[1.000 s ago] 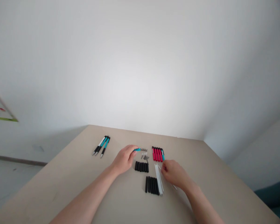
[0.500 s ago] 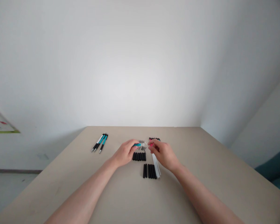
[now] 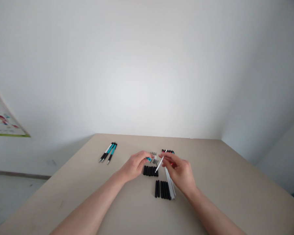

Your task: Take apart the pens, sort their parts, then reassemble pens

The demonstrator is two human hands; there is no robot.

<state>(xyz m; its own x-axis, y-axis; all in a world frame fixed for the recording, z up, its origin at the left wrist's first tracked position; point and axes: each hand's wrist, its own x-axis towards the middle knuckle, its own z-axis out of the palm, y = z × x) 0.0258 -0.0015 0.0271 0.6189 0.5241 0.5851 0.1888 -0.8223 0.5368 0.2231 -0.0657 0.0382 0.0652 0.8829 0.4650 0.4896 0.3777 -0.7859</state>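
My left hand [image 3: 135, 165] is closed around a teal pen barrel [image 3: 149, 159], whose open end points toward the right. Between the fingertips of my right hand [image 3: 180, 169] is a thin white pen refill [image 3: 159, 165], held at a slant. The refill and the barrel are apart. Below the hands lie a row of short black grips [image 3: 150, 171] and a second group of longer black tubes [image 3: 162, 190]. White refills [image 3: 171, 186] lie bundled beside the tubes, partly under my right hand. Small grey parts [image 3: 154, 153] sit behind, partly covered by my fingers.
Three assembled pens [image 3: 112, 153], one white and two teal with black grips, lie at the table's left. Behind my right hand, dark-ended pen parts [image 3: 172, 151] with pink and teal show partly. The beige table [image 3: 127, 209] meets a white wall at the back.
My right hand has turned the white refill to a steep slant, its lower end toward me. The teal barrel's open end now faces more toward me. The view has shifted slightly left.
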